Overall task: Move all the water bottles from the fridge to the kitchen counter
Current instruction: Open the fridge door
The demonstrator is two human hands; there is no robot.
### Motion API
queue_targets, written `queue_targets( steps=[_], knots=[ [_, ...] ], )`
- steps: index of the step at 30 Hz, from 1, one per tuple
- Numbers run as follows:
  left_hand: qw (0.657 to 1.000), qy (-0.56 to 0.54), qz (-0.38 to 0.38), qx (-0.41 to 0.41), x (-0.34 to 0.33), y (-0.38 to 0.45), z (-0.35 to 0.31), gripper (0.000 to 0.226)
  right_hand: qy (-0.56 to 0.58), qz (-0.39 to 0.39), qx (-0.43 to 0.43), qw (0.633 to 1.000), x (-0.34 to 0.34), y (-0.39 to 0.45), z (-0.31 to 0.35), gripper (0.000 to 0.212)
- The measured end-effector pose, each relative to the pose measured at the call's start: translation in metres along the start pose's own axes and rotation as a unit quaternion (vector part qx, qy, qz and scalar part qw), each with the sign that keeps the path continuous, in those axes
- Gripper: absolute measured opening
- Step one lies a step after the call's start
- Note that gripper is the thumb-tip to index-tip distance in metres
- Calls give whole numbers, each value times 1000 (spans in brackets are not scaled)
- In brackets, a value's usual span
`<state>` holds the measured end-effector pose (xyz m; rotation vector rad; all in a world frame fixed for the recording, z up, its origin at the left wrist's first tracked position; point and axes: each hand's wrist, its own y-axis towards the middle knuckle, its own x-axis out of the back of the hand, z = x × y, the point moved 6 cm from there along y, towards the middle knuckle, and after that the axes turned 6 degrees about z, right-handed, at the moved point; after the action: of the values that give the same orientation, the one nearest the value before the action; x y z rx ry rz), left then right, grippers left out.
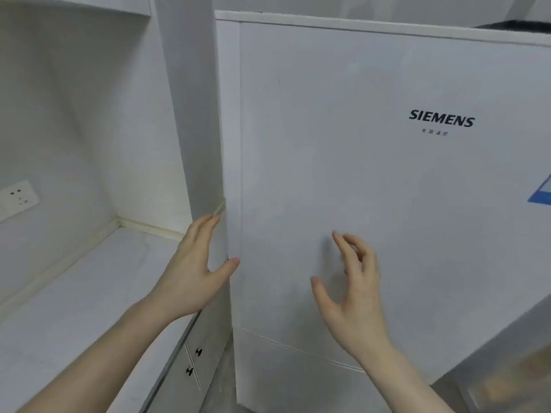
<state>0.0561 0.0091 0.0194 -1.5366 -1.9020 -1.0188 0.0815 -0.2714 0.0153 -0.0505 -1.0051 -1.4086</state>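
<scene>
A white fridge point(372, 180) with a dark brand name on its closed upper door fills the right half of the view. No water bottle is visible. My left hand point(193, 272) is at the door's left edge, fingers straight along the gap beside the white post and thumb on the door's front. My right hand point(351, 290) hovers in front of the door with its fingers loosely spread and holds nothing. The white kitchen counter point(74, 308) lies to the left of the fridge.
A white vertical post point(190, 114) stands between counter and fridge. A wall socket point(18, 198) sits on the left wall above the counter. Below the counter are cabinet doors with small dark knobs point(193, 360). A blue-edged sticker point(544, 192) is on the fridge's right side.
</scene>
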Motion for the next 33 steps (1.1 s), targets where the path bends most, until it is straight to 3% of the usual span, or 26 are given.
queue_targets(
  steps=[6, 11, 13, 23, 33],
  knots=[
    [983, -175, 37, 38, -17, 61, 14, 71, 23, -38, 1, 999, -13, 11, -26, 83],
    [941, -333, 33, 48, -33, 86, 26, 52, 6, -56, -20, 998, -16, 14, -35, 82],
    [929, -367, 25, 46, -36, 90, 30, 54, 0, -61, -19, 998, -16, 15, -34, 81],
    [925, -374, 59, 34, -32, 97, 34, 28, -21, -87, -96, 991, -30, -3, -12, 82],
    [912, -394, 109, -16, -25, 73, 42, 33, -42, -116, -153, 981, -32, -33, 32, 79]
  ],
)
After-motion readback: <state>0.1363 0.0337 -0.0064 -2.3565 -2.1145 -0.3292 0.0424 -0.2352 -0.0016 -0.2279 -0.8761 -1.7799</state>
